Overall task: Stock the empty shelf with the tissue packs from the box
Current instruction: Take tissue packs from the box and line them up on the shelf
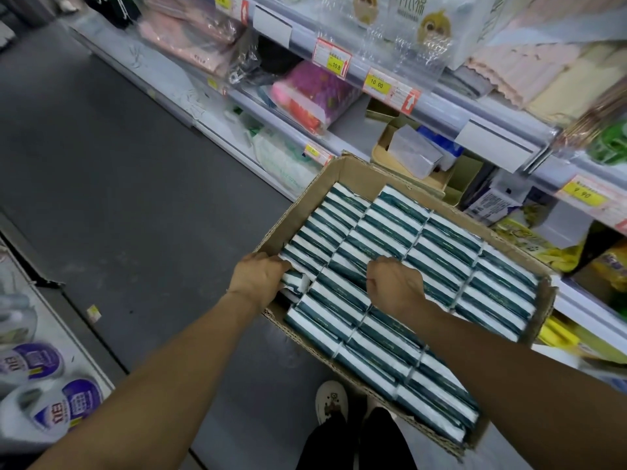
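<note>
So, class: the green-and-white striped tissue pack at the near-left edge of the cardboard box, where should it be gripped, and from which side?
Grip the green-and-white striped tissue pack across its short ends and come from above. The packs stand tightly side by side in the cardboard box, so only their top edges are free. This pack is already tilted up where the left hand holds it, beside the box wall.

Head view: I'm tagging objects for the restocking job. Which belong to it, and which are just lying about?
Job:
cardboard box
tissue packs
left hand
right hand

Lying about:
pink package
detergent bottles
price tags
</note>
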